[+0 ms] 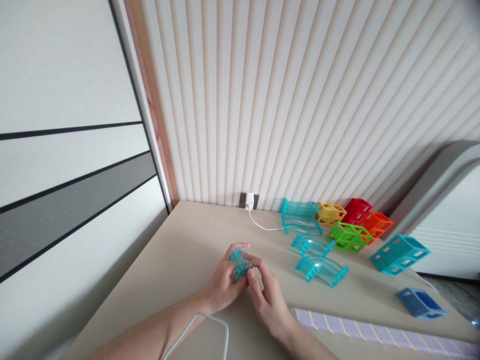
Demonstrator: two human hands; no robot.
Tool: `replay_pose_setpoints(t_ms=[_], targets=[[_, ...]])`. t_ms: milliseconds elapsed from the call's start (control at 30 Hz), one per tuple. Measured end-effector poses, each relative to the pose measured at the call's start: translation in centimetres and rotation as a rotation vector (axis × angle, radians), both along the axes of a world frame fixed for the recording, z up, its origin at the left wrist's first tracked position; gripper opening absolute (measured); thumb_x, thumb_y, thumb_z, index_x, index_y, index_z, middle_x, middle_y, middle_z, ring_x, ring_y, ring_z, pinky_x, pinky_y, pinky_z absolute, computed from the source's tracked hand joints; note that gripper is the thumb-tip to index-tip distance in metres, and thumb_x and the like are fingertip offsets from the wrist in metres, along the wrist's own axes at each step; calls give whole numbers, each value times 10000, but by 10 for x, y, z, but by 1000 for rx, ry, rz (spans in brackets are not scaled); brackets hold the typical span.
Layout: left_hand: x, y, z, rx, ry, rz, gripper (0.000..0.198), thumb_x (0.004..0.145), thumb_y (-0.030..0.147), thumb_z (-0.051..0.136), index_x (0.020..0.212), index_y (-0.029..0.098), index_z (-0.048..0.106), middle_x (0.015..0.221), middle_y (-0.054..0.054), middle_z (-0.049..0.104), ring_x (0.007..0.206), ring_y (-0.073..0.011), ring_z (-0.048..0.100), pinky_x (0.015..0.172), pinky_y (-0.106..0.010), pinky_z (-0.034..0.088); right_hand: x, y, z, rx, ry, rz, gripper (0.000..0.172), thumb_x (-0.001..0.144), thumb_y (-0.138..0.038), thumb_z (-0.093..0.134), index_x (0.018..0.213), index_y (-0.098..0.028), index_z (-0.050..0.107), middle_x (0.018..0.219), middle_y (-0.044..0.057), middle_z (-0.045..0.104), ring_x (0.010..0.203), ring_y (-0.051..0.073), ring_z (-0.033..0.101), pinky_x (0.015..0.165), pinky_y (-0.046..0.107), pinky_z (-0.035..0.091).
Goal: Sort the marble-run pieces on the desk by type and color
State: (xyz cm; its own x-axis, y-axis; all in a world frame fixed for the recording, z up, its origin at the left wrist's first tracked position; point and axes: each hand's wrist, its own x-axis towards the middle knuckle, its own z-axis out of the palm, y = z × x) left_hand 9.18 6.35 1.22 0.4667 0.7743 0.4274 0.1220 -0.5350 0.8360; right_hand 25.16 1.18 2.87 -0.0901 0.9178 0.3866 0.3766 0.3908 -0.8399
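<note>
A small translucent teal plastic piece point(240, 263), with a greyish clear part on its right side, rests in my left hand point(224, 282). The fingers of that hand curl around it from the left. My right hand point(268, 299) pinches at the right edge of the same piece with thumb and forefinger. Fingers cover much of the piece, so its exact kind is hard to make out. Both hands are above the beige table, left of two curved teal track pieces point(322, 270).
Behind these lie more teal track pieces point(299, 211). Hollow blocks stand to the right: yellow point(330, 213), red point(357, 210), orange point(378, 223), green point(348, 237), teal point(400, 254) and blue point(422, 303). A charger point(249, 201) with a white cable sits at the wall. A lilac strip point(360, 329) runs along the front.
</note>
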Motion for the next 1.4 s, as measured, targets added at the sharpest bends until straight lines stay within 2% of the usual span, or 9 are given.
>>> replay_pose_setpoints(t_ms=[200, 367, 533, 700, 967, 1100, 1233, 1333, 1400], targets=[[1, 4, -3, 47, 49, 113, 201, 887, 348, 696, 1037, 230, 759, 1285, -133, 604, 1224, -297, 572, 1091, -459, 475, 1, 4, -4, 3, -35, -87, 268, 1021, -411, 501, 1124, -214, 651, 1104, 94, 748, 1028, 231, 703, 924, 332, 548], [1, 7, -2, 85, 105, 41, 261, 826, 176, 696, 1040, 290, 794, 1112, -81, 706, 1234, -315, 563, 1057, -472, 504, 2, 4, -15, -6, -82, -124, 440, 907, -426, 678, 1283, -202, 627, 1161, 98, 751, 1046, 260, 706, 925, 363, 557], [-2, 3, -7, 28, 70, 74, 408, 753, 81, 662, 1094, 272, 775, 1356, -77, 633, 1182, -313, 637, 1069, -472, 503, -1, 3, -16, -39, -99, -156, 472, 838, -351, 742, 1284, -228, 652, 1166, 78, 758, 1028, 263, 710, 935, 378, 564], [-2, 2, -8, 55, 117, 86, 375, 770, 71, 651, 1089, 240, 755, 1373, -107, 609, 1259, -331, 602, 1090, -497, 493, -2, 7, -15, -43, -31, -182, 433, 845, -313, 709, 1261, -200, 677, 1072, 65, 783, 900, 228, 720, 852, 331, 586], [1, -4, 0, 198, 240, 140, 331, 906, 213, 625, 1235, 237, 635, 1532, -157, 451, 1383, -337, 500, 1125, -500, 462, 3, 16, -14, -183, 352, -206, 569, 871, -506, 696, 1287, -121, 645, 1104, 137, 773, 865, 243, 739, 785, 350, 613], [2, -6, -2, 224, 125, 120, 412, 947, 207, 580, 1354, 252, 530, 1567, -157, 401, 1424, -328, 447, 1142, -518, 432, 5, 18, -14, -182, 497, -225, 600, 859, -526, 729, 1309, -141, 633, 1146, 143, 765, 930, 258, 746, 820, 368, 612], [6, -4, -1, -80, -200, 130, 440, 991, 327, 559, 1406, 256, 430, 1501, -156, 474, 1309, -284, 554, 1042, -461, 511, 5, 18, -13, -180, 579, -179, 569, 877, -507, 730, 1330, -176, 637, 1108, 116, 782, 989, 269, 745, 858, 380, 607], [8, 3, 2, -400, -390, 54, 497, 967, 473, 598, 1378, 229, 458, 1190, -104, 678, 1067, -238, 672, 919, -385, 552, 3, 16, -11, -175, 598, -110, 522, 897, -512, 708, 1313, -200, 662, 1101, 100, 790, 1015, 276, 745, 917, 408, 593], [7, 7, 4, -521, -465, 18, 519, 914, 513, 670, 1310, 204, 538, 983, -53, 712, 932, -214, 689, 858, -346, 546, 2, 16, -10, -179, 592, -75, 517, 906, -522, 695, 1314, -205, 665, 1123, 98, 788, 1040, 281, 740, 959, 427, 576]])
